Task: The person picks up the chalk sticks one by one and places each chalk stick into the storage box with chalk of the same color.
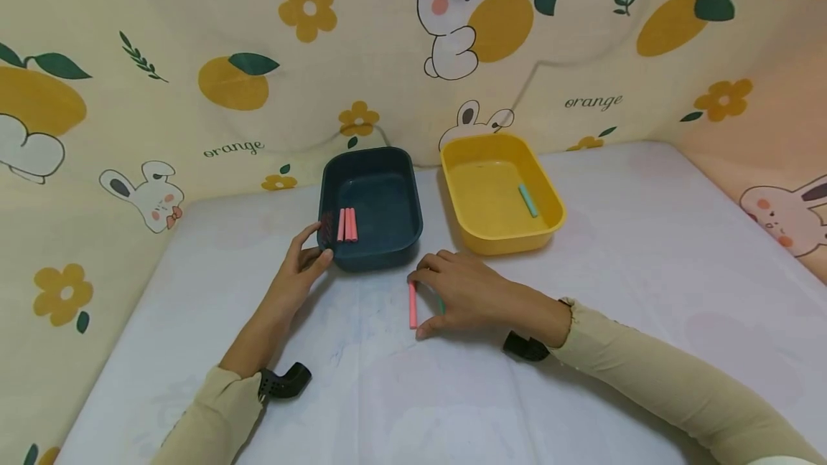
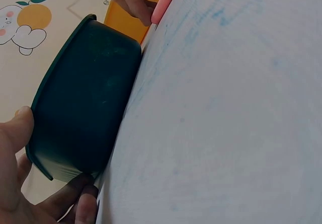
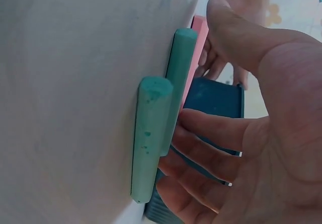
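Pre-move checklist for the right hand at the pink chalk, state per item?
1. Right hand on the pink chalk: ok, index fingertip and thumb bracket its two ends on the table.
2. Chalk lifted: not ok, it lies flat on the table.
3. Stray pieces under the palm: not ok, two green chalks lie right beside the pink one.
4. Left hand steadying the dark bin: ok, thumb and fingers grip its near corner.
5. Room in the dark bin: ok, three pink chalks at its left side, the rest bare.
6. Yellow bin contents: ok, one green chalk only.
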Tool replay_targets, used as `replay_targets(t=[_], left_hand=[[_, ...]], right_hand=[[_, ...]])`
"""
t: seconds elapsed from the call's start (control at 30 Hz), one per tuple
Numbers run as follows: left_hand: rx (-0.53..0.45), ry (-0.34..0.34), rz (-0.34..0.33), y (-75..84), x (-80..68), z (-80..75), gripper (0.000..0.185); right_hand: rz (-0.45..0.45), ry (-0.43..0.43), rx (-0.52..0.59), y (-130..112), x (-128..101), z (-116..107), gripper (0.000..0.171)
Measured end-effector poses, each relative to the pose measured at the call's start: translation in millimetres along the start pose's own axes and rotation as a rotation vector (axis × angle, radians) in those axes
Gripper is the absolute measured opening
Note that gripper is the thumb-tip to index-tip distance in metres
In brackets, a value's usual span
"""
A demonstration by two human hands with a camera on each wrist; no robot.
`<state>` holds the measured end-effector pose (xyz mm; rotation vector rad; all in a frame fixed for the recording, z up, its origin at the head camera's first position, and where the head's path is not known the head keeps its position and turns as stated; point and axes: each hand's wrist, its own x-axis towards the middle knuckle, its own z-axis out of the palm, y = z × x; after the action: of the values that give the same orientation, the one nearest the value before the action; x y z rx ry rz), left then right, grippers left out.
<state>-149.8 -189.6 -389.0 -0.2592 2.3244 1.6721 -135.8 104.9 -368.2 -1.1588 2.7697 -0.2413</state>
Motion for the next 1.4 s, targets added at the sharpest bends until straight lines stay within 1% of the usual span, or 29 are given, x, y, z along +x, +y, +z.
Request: replay_targets(t=[0.33,0.5,0.77,1.03,1.27,1.4], left_hand=[[-0.002,-0.001,0.018,0.4,1.0,-2.3,0.066],[-0.02,-0.012,0.015,0.8,0.9,-2.6,0.066],[-0.025,-0.009,0.013,1.3,0.8,-1.5,0.066],[-0.02,-0.02,0.021,-0.3,0.9,-1.7,0.065],[-0.015,-0.011,-0.001,0.9,-0.1,-1.0,0.066],[-0.011,-0.008,-0.003,2.1,-0.5,-0.6,0.066]], right_hand=[[0.026,-0.021,-0.014,-1.7,2.0,-0.2,0.081],[0.031,-0.023,-0.01,-2.6,2.0,-0.8,0.077],[0.019,-0.013,-0.026,-2.0,1.7,0.6,0.074],[0.015,-0.033,-0.012,-3.2,1.2,1.1,0.074],[0.014,-0.044,0.01,-3.7,0.2,1.6,0.071],[0.012,-0.044,0.011,-2.9,0.0,2.6,0.071]])
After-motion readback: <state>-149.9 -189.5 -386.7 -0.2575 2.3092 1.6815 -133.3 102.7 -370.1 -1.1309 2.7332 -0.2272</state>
